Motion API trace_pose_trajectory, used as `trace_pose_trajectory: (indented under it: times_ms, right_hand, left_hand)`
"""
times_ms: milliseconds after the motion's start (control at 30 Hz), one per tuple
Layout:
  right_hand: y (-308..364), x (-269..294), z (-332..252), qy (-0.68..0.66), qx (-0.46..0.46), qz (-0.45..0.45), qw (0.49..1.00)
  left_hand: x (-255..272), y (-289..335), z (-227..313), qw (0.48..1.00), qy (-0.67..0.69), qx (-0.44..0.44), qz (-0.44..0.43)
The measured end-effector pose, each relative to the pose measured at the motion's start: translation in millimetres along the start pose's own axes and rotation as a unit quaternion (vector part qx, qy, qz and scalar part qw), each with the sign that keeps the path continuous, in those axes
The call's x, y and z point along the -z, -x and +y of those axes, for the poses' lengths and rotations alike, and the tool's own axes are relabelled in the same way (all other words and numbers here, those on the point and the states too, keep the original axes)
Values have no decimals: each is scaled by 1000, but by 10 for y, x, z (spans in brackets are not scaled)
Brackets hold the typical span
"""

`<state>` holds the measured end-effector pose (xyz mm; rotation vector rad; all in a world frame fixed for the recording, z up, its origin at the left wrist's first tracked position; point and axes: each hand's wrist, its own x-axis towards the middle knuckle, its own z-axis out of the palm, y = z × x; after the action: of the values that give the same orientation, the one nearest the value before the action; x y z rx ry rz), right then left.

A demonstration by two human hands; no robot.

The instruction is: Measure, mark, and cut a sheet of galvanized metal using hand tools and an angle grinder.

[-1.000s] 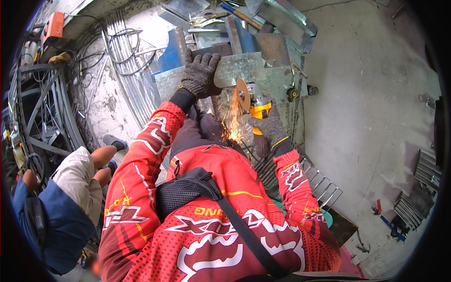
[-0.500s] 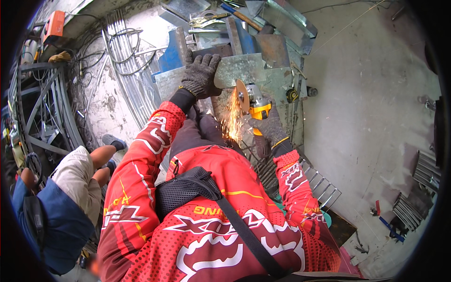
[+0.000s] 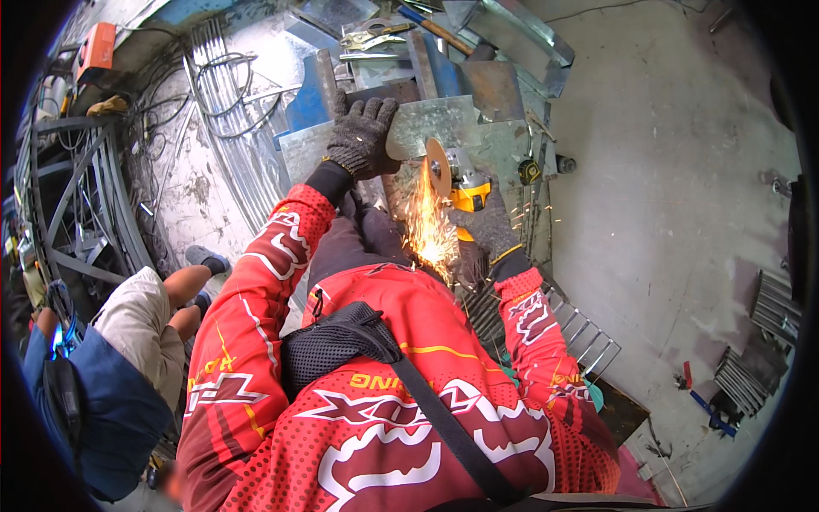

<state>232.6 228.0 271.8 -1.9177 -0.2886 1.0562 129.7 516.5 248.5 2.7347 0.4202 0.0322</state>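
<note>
My left hand (image 3: 363, 136), in a dark knitted glove, grips a thin grey metal sheet (image 3: 437, 119) by its near edge, with the fingers over its top. In my gloved right hand (image 3: 490, 224) is an angle grinder (image 3: 471, 194) with a yellow and black body. Its brown disc (image 3: 438, 167) stands upright at the sheet's near edge, to the right of my left hand. A stream of sparks (image 3: 431, 230) pours from the disc toward my legs. My right fingers are wrapped round the grinder's body and partly hidden by it.
Beyond the sheet lie blue metal pieces (image 3: 312, 98), locking pliers (image 3: 373, 37) and a hammer (image 3: 439, 32). A tape measure (image 3: 529, 172) sits right of the grinder. Long metal strips (image 3: 226, 128) and cables lie left. Another person (image 3: 111, 384) crouches at lower left beside a metal frame (image 3: 85, 200).
The spark stream has grown brighter and denser, and some sparks now fly to the right. The grinder has shifted slightly. A bluish light now shows by the other person.
</note>
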Motion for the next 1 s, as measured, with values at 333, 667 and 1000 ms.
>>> trace_pose_trajectory:
  times_ms: [333, 667, 1000]
  right_hand:
    - [7, -38, -68, -5, 6, 10, 1000]
    - [-37, -22, -49, 1, 8, 3, 1000]
    - [-47, -16, 61, 12, 28, 12, 999]
  left_hand:
    - [-72, -5, -35, 1000, 14, -4, 16]
    - [-44, -12, -23, 1000, 19, -2, 18]
    - [19, -13, 5, 1000, 14, 5, 3]
